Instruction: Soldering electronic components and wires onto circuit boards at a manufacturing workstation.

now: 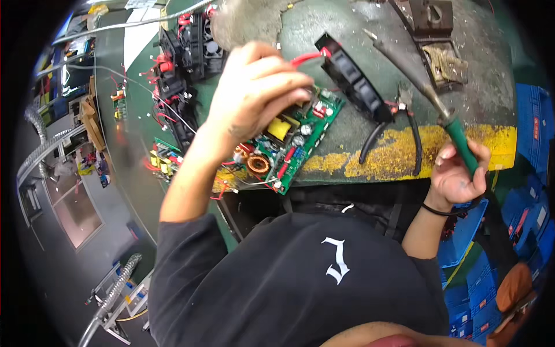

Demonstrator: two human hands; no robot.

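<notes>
My left hand [260,87] is closed, its fingers pinched over the red wires [306,58] of a black cooling fan [354,81]. The fan stands tilted on its edge, right of the hand. Beneath my fingers lies a green circuit board [306,141] with a yellow transformer [279,128] and a copper coil [258,165]; the hand hides its upper left part. My right hand [459,173] is wrapped round the green handle of a soldering iron [461,141]. The iron's tip points up and left, beyond the fan and apart from the board.
Pliers with black handles [415,141] lie between the fan and the iron. A soldering stand [442,61] with a brownish sponge sits at the far right. More black fans [199,46] with red wires are piled at left, near another board [165,157]. Blue crates [532,139] stand right of the bench.
</notes>
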